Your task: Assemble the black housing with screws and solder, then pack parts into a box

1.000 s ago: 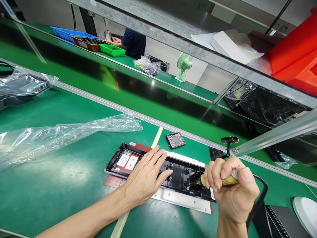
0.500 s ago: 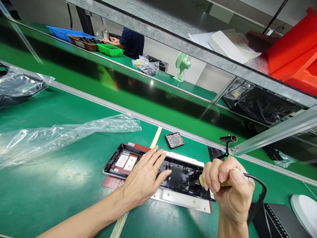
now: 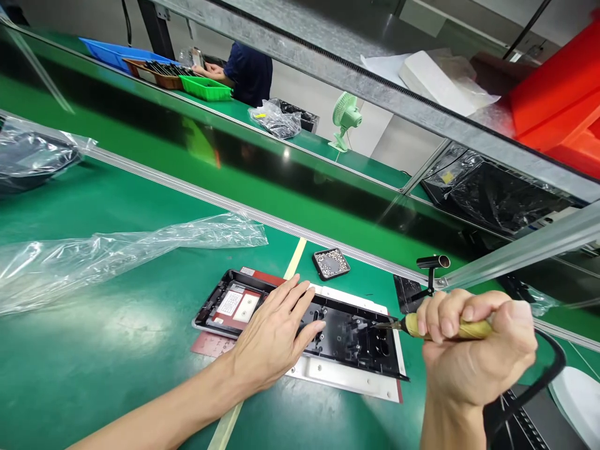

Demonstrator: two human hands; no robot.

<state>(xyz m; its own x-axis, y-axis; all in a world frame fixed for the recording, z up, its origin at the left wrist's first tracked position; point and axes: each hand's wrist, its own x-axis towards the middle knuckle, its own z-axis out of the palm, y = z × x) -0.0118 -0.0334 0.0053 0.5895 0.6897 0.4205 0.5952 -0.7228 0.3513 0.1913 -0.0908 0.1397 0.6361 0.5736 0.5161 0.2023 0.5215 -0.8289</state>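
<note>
My left hand (image 3: 274, 328) lies flat with spread fingers across the middle of a long black plastic housing (image 3: 344, 334). The housing rests on a white and dark-red fixture plate (image 3: 347, 378). My right hand (image 3: 478, 350) is closed round the yellow handle of a soldering iron (image 3: 412, 325), whose black cable hangs down behind the wrist. The iron's metal tip points left, over the right part of the housing; whether it touches is unclear. Behind the housing sits a small black tray (image 3: 330, 264) of tiny metal parts.
A soldering iron stand (image 3: 430, 269) is right of the fixture, by the metal rail. Clear plastic film (image 3: 140, 247) covers the left bench. A dark panel (image 3: 539, 415) and white disc (image 3: 579, 400) lie lower right. Across the divider are a person (image 3: 250, 72), a fan (image 3: 345, 119) and bins (image 3: 206, 87).
My right hand has moved right and slightly up with the soldering iron, uncovering the right end of the housing. My left hand stays in place.
</note>
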